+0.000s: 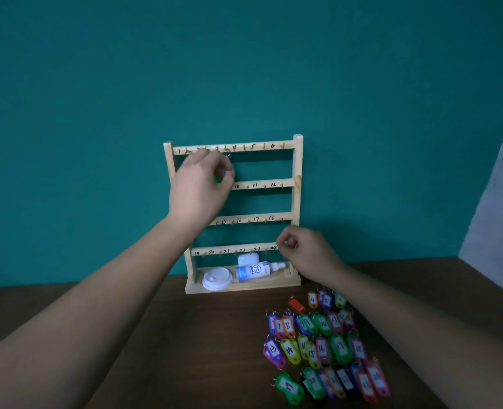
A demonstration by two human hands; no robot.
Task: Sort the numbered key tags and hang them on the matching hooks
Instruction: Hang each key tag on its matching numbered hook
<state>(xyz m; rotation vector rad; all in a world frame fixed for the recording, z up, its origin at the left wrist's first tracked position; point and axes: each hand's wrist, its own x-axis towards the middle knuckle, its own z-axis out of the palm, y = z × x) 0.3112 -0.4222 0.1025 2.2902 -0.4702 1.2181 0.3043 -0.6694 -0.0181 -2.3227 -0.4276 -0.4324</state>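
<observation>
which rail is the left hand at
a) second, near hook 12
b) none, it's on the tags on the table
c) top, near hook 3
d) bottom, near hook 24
c: the left hand is up at the top rail, just below a ring by hook 3; the right hand is the one near 24.
</observation>
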